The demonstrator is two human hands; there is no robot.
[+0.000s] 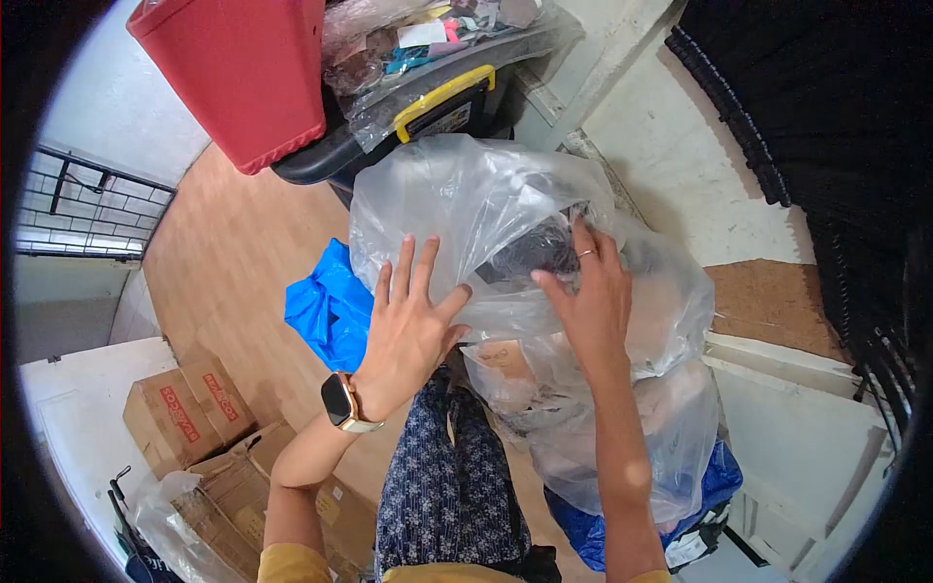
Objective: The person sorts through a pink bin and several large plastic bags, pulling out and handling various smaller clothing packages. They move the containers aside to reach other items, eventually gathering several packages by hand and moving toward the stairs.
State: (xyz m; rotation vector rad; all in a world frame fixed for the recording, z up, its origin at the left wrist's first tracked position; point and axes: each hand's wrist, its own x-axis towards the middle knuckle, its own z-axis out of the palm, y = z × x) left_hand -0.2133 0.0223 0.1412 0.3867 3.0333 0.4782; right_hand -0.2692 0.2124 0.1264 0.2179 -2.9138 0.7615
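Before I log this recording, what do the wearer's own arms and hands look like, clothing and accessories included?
Both hands are ungloved. The left hand has a smartwatch at its wrist, with a dark, rounded-square face and a pale strap. The right hand wears a slim ring. Yellow sleeves show at the frame's lower edge; the forearms are uncovered.

Free floor (228,257) left, bin (340,160) behind bag (418,199)

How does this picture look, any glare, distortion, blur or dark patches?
Head view: wide-lens curving, with black corners; head view: pale glare on the clear plastic bag; head view: black fabric at upper right, too dark for much detail; head view: left hand and right hand fairly sharp, no strong blur.
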